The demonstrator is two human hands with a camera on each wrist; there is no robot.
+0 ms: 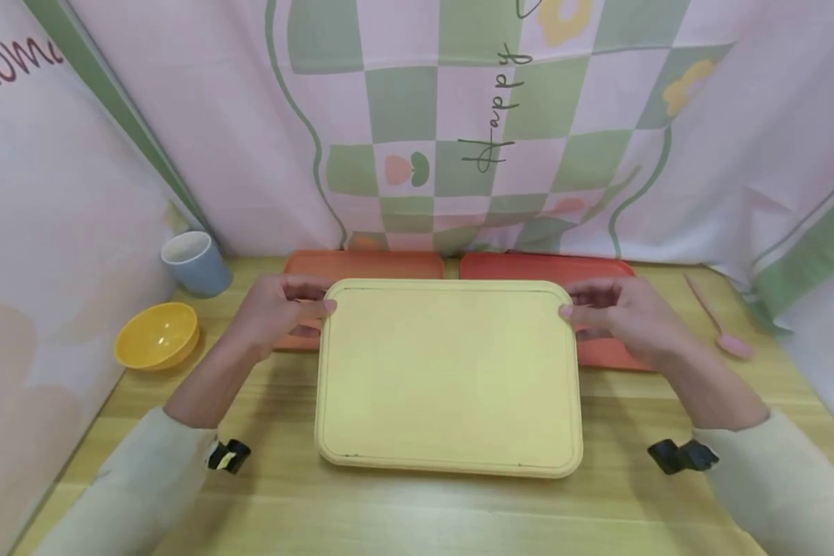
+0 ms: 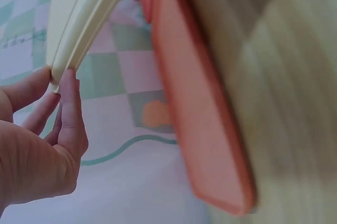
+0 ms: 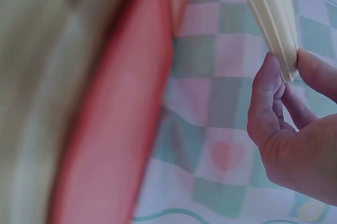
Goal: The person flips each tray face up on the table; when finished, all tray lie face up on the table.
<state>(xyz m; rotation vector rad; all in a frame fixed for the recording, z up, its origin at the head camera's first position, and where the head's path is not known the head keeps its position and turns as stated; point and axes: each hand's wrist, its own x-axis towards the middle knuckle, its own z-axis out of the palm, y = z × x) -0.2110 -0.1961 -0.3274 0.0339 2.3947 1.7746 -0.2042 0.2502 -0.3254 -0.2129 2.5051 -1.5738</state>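
A pale yellow rectangular tray (image 1: 449,378) with rounded corners is held up above the table between both hands. At its far left corner my left hand (image 1: 281,313) pinches the rim between thumb and fingers. The right hand (image 1: 615,316) grips the far right corner the same way. Both wrist views show the tray's edge between thumb and fingertips, with the left hand (image 2: 42,139) and right hand (image 3: 300,129) beside it. Behind the yellow tray lie an orange tray (image 1: 368,264) and a red tray (image 1: 549,266) on the table, each partly hidden by it.
On the left stand a blue cup (image 1: 198,264) and a yellow bowl (image 1: 157,336). A pink spoon (image 1: 733,344) lies at the right on the wooden table (image 1: 417,517). A patterned cloth curtain (image 1: 459,116) hangs along the back and sides.
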